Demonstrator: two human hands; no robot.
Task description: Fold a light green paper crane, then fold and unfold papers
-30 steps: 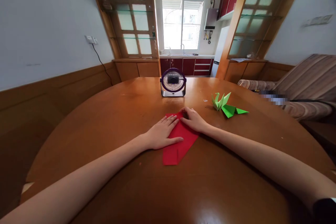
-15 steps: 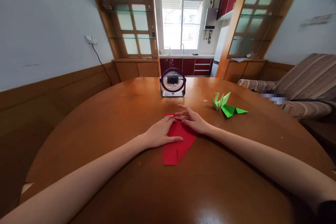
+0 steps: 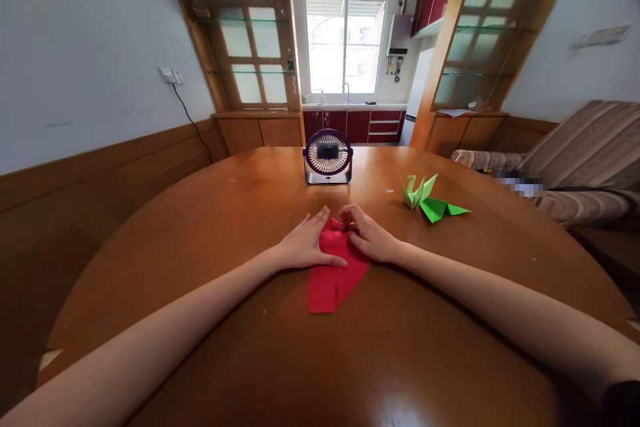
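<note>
White plaster wall (image 3: 75,47) at far left, matte, with wood wainscot below; socket (image 3: 167,75) and thin black cable hanging down from it.

Glossy brown wood table (image 3: 200,227), rounded edge, faint scuffs, strong reflection near the lower edge.

Left hand (image 3: 304,243): flat, palm down, fingers straight and slightly spread, thumb extended along the near edge of the fold. Pressed onto the left part of the red paper (image 3: 333,277); nothing clamped.

Red paper: thin matte sheet, partly folded, lying flat on the table at centre, between and under both hands. Near end squared off, with one diagonal edge on the right side and a visible centre crease. Far end raised into a small crumpled peak between the fingertips.

Desk fan (image 3: 327,157): round purple grille with radial slats, silver base, upright on the table beyond the hands, well apart from the paper.

Right hand (image 3: 367,235): fingers curled together, tips pinched on the raised far corner of the red paper, heel resting on the sheet's right side.

Green origami figure (image 3: 430,199): bright green paper, sharp pointed folds, resting on the table to the right, apart from both hands.

Striped fabric sofa (image 3: 575,160) at far right, soft ribbed texture.
</note>
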